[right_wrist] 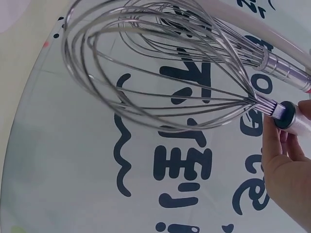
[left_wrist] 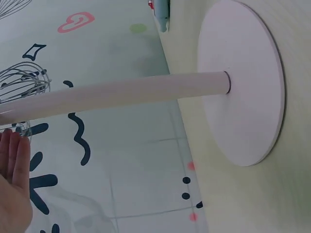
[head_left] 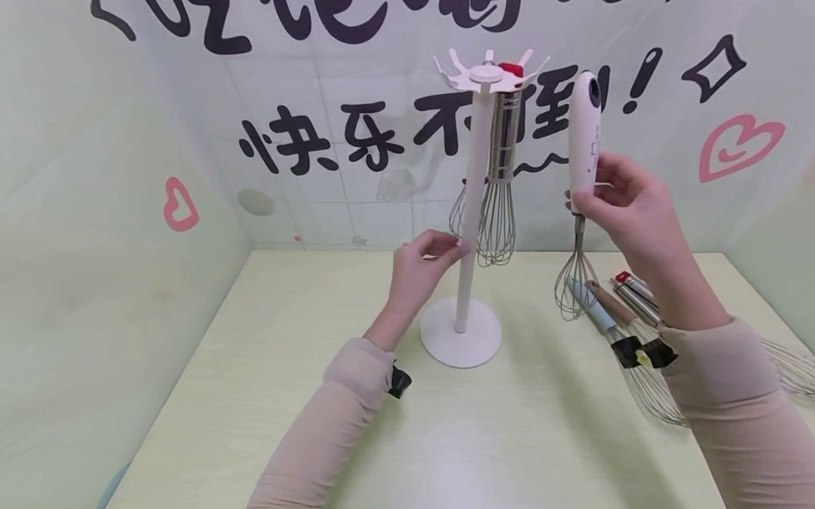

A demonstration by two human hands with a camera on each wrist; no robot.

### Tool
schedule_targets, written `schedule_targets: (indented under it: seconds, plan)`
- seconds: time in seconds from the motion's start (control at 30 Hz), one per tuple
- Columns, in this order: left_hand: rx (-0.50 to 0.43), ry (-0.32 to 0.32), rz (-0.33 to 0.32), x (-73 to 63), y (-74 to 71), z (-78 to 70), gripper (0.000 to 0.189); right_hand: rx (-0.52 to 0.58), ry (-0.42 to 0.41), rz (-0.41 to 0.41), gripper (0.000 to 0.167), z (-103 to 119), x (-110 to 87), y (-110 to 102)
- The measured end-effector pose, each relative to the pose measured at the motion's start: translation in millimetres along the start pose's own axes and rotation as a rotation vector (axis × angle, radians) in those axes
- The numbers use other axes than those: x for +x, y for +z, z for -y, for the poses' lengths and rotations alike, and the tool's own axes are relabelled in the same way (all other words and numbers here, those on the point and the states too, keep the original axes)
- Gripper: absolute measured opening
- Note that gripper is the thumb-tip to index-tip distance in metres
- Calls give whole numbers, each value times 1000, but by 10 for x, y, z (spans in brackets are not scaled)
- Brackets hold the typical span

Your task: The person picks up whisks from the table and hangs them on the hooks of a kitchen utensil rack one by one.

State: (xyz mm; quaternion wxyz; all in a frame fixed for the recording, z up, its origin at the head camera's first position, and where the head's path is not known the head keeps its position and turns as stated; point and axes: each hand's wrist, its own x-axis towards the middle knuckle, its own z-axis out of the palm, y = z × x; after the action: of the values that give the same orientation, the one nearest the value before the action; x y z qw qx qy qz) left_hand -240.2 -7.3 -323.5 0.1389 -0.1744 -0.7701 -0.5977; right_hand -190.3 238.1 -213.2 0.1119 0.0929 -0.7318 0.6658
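Observation:
A white stand (head_left: 475, 204) with a round base and a ring of hooks on top stands upright on the table. My left hand (head_left: 426, 264) pinches its pole about midway up, thumb tip in front; the left wrist view shows that hand's fingers (left_wrist: 18, 160) fairly straight beside the pole. My right hand (head_left: 634, 206) grips a white-handled whisk (head_left: 584, 141) near the handle's lower end, raised right of the stand with its wires down. A steel-handled whisk (head_left: 504, 138) with a red end hangs from the hooks. More whisk wires (head_left: 457, 211) show partly hidden behind the pole.
Several whisks lie on the table at the right, among them a blue-handled whisk (head_left: 597, 310) and a brown-handled whisk (head_left: 611, 300), partly hidden by my right forearm. A printed backdrop (head_left: 355, 208) rises behind the pale table (head_left: 269, 369).

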Motion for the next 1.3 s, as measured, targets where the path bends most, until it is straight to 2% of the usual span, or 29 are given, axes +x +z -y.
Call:
schedule_targets:
  seconds: [0.1,0.2,0.3,0.47,0.7,1.03,1.3]
  plan:
    - [-65,17,-34,37,-30,-115,29,6,-3,-9,42,17,-1,11]
    - [-142,28,-39,73,-45,-252,35,15,-11,-17,41,32,-6,27]
    - [-199,28,-23,103,-46,-370,39,36,-17,-24,41,40,-8,47]
    - [-231,30,21,139,-28,-491,45,81,-29,-33,38,52,-5,56]
    - [-254,15,61,189,-15,-556,46,63,-29,-26,43,76,-12,53]
    - [-210,-12,89,250,-36,-576,44,73,-41,-9,44,110,3,63]
    - [-189,-2,78,261,-39,-573,39,104,-73,12,46,149,8,77]
